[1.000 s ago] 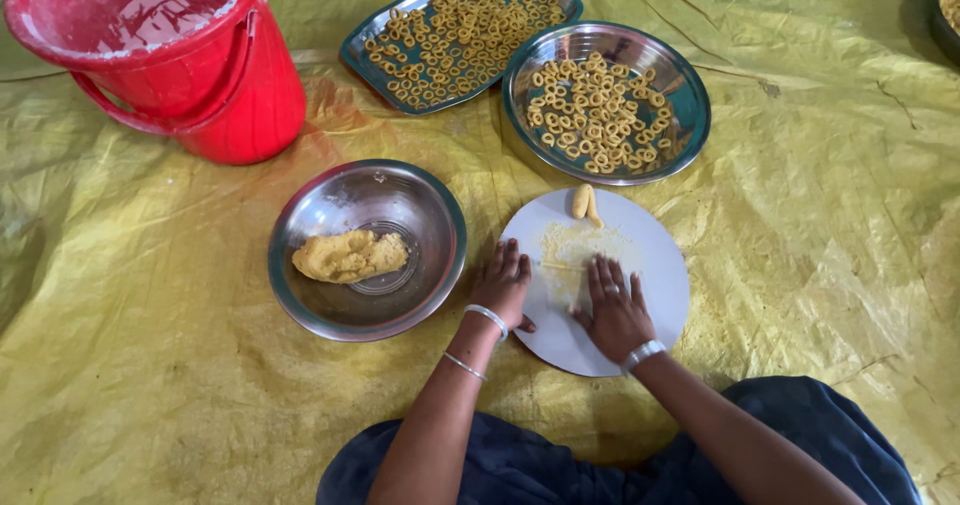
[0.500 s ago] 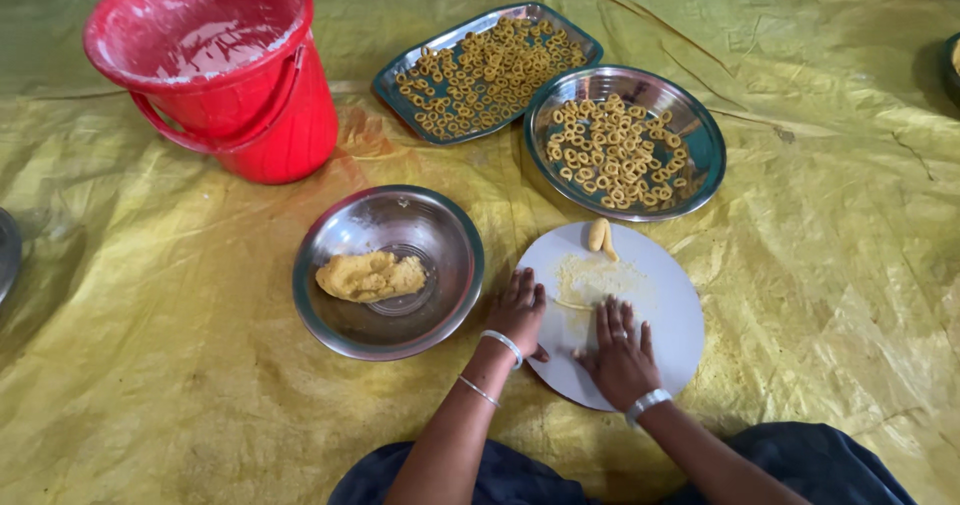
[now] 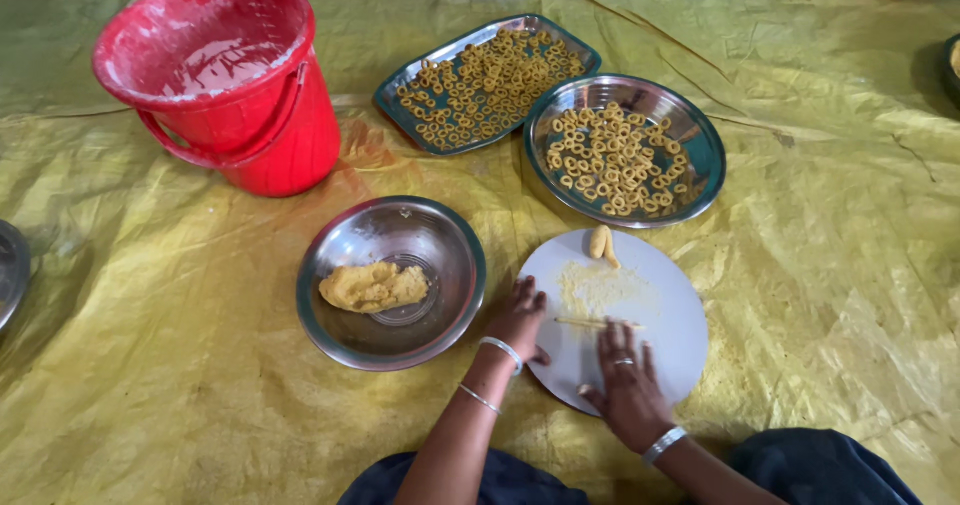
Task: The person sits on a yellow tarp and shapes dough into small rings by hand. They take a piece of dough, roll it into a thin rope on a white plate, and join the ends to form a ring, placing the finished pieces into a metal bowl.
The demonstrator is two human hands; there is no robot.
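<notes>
The right hand lay flat on the white board, fingers together, over a thin dough strip. The left hand rested at the board's edge, fingers loosely apart, holding nothing. A steel bowl with a dough lump stood just beside it.

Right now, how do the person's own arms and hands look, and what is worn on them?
Both forearms are bare, with no sleeves in view. The left hand has two thin silver-coloured bangles on its wrist. The right hand has one broader silver-coloured bangle at the wrist and a ring on one finger. No gloves are worn.
</notes>
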